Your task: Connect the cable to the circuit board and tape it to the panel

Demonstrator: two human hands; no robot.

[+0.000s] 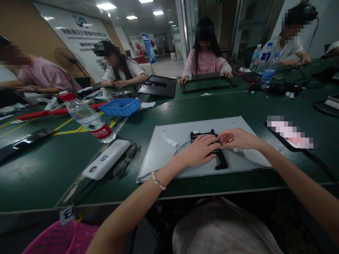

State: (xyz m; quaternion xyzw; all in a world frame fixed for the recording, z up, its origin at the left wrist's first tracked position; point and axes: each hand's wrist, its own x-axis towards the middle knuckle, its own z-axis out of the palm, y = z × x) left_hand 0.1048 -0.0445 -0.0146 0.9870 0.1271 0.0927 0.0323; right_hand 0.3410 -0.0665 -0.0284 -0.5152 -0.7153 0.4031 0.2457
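A flat grey-white panel (164,155) lies on the green table in front of me, with a black bracket (221,160) on its middle. My left hand (200,150) rests across the bracket, fingers spread a little and palm down. Touching the bracket's right side near the left fingertips, my right hand (234,138) has its thumb and fingers pinched together; what they hold is too small to make out. A thin grey cable (182,146) runs from under my left hand over the panel. A whitish strip (170,140) lies on the panel's left part.
Left of the panel are glasses (126,160), a white power bank (107,158), a water bottle (91,120) and a blue tray (120,107). A phone (288,135) lies at right. Across the table (185,106), several people sit; one person's hands touch a black frame (209,88).
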